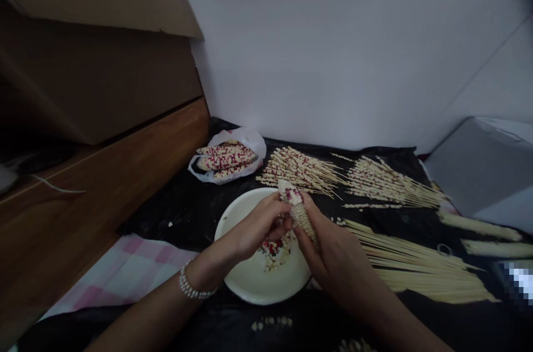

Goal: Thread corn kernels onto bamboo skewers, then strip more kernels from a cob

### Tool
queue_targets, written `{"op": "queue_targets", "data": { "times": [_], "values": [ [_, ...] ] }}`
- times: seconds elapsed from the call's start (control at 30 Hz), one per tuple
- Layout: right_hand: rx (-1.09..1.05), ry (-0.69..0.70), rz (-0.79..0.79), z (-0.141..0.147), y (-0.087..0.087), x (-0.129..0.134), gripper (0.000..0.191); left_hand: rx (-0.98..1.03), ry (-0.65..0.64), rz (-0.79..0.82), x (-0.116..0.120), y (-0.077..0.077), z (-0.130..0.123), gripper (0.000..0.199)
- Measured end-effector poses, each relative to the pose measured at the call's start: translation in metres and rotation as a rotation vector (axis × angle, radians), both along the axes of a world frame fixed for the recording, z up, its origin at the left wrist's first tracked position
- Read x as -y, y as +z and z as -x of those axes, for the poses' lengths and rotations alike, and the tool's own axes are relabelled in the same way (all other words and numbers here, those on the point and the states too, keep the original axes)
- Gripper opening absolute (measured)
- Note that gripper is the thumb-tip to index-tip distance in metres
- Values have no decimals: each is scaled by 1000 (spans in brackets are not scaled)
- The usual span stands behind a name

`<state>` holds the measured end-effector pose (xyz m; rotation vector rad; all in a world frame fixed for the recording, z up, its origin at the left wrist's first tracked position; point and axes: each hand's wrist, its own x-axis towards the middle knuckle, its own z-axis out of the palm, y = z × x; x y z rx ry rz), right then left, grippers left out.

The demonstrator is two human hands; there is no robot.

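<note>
Speckled white-and-red corn cob sits tilted above round white enamel plate, gripped by both bare hands. L hand: fingers curled closed against cob. R hand: fingers wrapped firmly round lower end, grasping it. Risk: a loosened grip could drop cob, scattering loose pale kernels onto crinkled black plastic sheet.

A plate sits on a plastic sheet, with loose corn kernels in it. Behind the plate is a plastic bag of corn cobs. Two piles of corn skewers lie right of the bag. More sticks lie right of the plate. A wooden ledge runs along the left.
</note>
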<state>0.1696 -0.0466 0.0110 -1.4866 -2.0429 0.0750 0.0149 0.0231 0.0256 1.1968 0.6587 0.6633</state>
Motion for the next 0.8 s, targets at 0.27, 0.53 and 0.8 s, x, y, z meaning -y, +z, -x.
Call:
{"op": "queue_targets", "data": {
  "times": [0.27, 0.53, 0.8],
  "values": [
    [16, 20, 49, 4, -3, -1, 58, -130, 201, -100, 8, -7, -11, 6],
    [-41, 18, 68, -1, -2, -3, 58, 27, 29, -1, -2, 2, -1, 16],
    [-28, 11, 59, -1, -3, -3, 58, 23, 48, -21, -4, -7, -2, 9]
  ]
}}
